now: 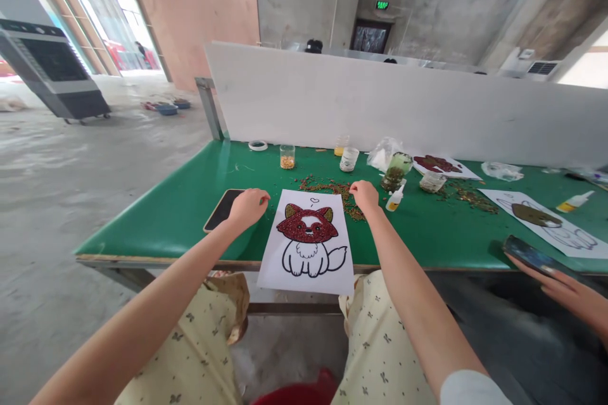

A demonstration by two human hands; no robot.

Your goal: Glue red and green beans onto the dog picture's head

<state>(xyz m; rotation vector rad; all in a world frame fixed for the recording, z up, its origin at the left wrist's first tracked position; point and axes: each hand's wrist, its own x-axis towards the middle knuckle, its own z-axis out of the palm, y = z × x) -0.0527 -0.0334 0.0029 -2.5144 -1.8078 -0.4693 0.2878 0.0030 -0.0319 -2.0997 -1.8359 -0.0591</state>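
Note:
A sheet with a fox drawing (310, 253) lies between my hands, its lower edge past the table's front. Dark red beans or seeds cover the fox's head, greenish ones fill its ears, and the body is bare outline. My left hand (250, 207) is closed beside the sheet's left edge, over the right end of a dark phone (221, 209); what its fingers hold, if anything, is too small to see. With fingers pinched together, my right hand (365, 195) is at the edge of a scattered pile of red and green seeds (339, 188); its fingertips' contents are hidden.
A glue bottle (395, 197) and a jar of green seeds (396, 171) stand right of my right hand. Cups (287, 157) line the back, before a white partition (332, 95). At right, a co-worker's hand (565, 288) holds a phone near another drawing (546, 221).

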